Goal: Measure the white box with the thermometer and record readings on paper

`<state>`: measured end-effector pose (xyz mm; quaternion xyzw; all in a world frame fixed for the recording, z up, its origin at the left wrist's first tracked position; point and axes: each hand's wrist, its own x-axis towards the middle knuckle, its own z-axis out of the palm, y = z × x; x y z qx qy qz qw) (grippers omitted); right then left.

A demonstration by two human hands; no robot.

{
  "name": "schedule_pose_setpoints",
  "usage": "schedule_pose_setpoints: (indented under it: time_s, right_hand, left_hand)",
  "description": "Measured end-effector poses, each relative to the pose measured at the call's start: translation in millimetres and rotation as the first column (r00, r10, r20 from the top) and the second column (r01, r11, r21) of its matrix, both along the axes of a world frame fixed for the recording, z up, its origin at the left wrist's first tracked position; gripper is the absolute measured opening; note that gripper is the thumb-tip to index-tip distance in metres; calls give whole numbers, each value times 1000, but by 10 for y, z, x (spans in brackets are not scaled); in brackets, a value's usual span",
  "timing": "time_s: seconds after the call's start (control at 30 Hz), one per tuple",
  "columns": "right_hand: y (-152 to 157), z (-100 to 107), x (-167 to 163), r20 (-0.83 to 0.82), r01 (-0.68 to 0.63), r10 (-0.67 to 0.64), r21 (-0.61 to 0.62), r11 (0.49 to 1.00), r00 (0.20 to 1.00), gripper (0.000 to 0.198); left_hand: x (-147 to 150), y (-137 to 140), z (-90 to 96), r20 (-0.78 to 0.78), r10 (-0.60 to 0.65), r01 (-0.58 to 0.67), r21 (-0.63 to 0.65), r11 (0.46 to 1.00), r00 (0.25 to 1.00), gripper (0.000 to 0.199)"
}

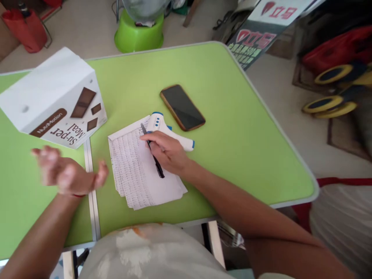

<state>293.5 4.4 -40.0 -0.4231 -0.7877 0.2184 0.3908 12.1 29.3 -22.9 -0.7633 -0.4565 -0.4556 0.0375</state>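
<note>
My right hand [168,151] holds a black pen [157,164] between its fingers, resting over the right part of a small stack of paper [136,174]. Rows of handwriting cover the left part of the top sheet. Just beyond the hand lies a white and blue infrared thermometer [183,141], partly covered by my fingers. My left hand [69,174] is raised, palm up, with the fingers apart and loosely curled, slightly blurred and holding nothing. It is nearest to a white box [58,104] printed "NutriMotion Su-per Meal".
A smartphone [183,107] in a brown case lies beyond the thermometer on the green folding table [238,135]. A metal seam [91,193] crosses the table left of the paper. On the floor behind are a green stool [139,35], a red bag [25,31] and a printed banner [255,38].
</note>
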Motion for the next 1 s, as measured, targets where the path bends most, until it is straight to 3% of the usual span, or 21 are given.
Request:
schedule_pose_setpoints:
  time_s: [0.03, 0.07, 0.1, 0.13, 0.2, 0.27, 0.3, 0.43, 0.6, 0.77, 1.0]
  right_hand:
    - [16, -1, 0, -73, -16, 14, -19, 1000, 997, 32]
    - [27, 3, -7, -127, -29, 24, -39, 999, 992, 33]
    - [32, 14, -21, -166, -33, 23, -59, 998, 986, 36]
    - [31, 32, -39, -197, -30, 15, -76, 997, 980, 39]
    - [17, 95, -81, -256, -3, -23, -98, 995, 966, 41]
    - [-3, 182, -124, -322, 23, -66, -136, 990, 944, 32]
    - [-9, 228, -146, -351, 22, -84, -179, 984, 933, 26]
    - [22, 334, -241, -487, -65, -116, -338, 939, 865, 34]
    - [118, 219, -385, -484, -1, -222, -418, 908, 846, 10]
    - [109, 72, -463, -438, 40, -235, -411, 911, 868, 6]
    - [98, 62, -426, -291, 202, -302, -330, 922, 908, 9]
  left_hand:
    - [125, -75, 17, -75, -101, 114, 216, 970, 992, 55]
    - [248, -148, 37, -133, -199, 235, 365, 901, 971, 47]
    - [358, -211, 59, -189, -246, 297, 322, 899, 951, 39]
    - [447, -258, 81, -246, -284, 335, 198, 921, 927, 35]
    - [542, -298, 111, -291, -305, 323, 13, 946, 907, 34]
    - [542, -276, 115, -324, -314, 299, -95, 949, 892, 36]
    - [522, -253, 108, -339, -314, 292, -116, 949, 887, 37]
    - [432, -167, 48, -363, -288, 256, -134, 957, 886, 35]
    - [409, -143, 10, -338, -258, 205, -184, 961, 905, 31]
    - [416, -161, -2, -320, -263, 194, -232, 953, 910, 25]
    - [421, -189, -57, -298, -261, 168, -306, 937, 918, 20]
